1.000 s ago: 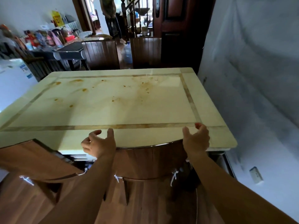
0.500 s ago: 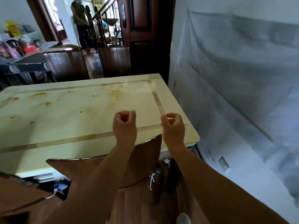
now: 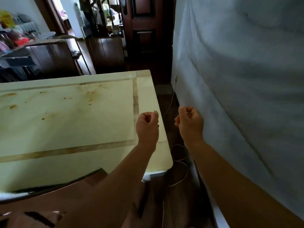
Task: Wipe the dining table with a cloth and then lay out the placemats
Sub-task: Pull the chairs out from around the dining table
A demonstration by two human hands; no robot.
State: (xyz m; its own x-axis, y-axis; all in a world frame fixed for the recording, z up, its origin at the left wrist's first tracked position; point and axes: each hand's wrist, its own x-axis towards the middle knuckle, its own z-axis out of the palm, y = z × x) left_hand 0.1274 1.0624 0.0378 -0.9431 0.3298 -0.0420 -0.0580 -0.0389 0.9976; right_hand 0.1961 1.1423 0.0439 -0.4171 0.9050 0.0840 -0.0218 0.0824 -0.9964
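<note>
Nothing I can read from where I stand. The only candidate is a yellow packet (image 3: 5,18) at the upper left of the frame, in the clutter on the far counter — it may carry print, but it is too blurred to make out a single letter. I see no label, brand, number or sign that is legible anywhere else.
</note>
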